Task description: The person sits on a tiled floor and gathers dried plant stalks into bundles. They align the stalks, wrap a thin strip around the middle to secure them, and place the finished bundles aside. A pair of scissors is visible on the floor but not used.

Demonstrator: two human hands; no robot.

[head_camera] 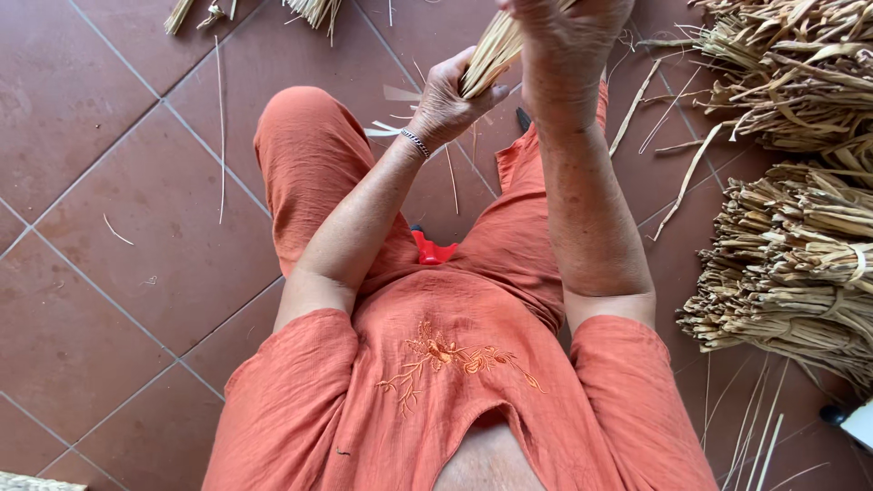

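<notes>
Item in hand: I log a bundle of pale straw strips (491,53), held out at the far edge of the view, above the lap. Its long axis runs on a slant, the near end low and to the left, the far end rising to the right and passing behind the right hand. Left hand (447,102): closed around the bundle's lower end, thumb across the strips, a thin bracelet (416,143) at the wrist. Right hand (564,41): raised above and just right of the left, back of the hand toward me; it appears to grip the upper part of the bundle, though its fingers are hidden and partly cut off by the frame, so I cannot tell how tight the grip is. The left hand sits nearer the bundle's visible end. Surroundings: orange trousers and tunic, with a red-handled tool (430,248) lying in the lap between the thighs; tied sheaves of dried reed (800,264) stacked on the right; loose strips (221,127) scattered over the terracotta tiled floor (109,227) on the left.
</notes>
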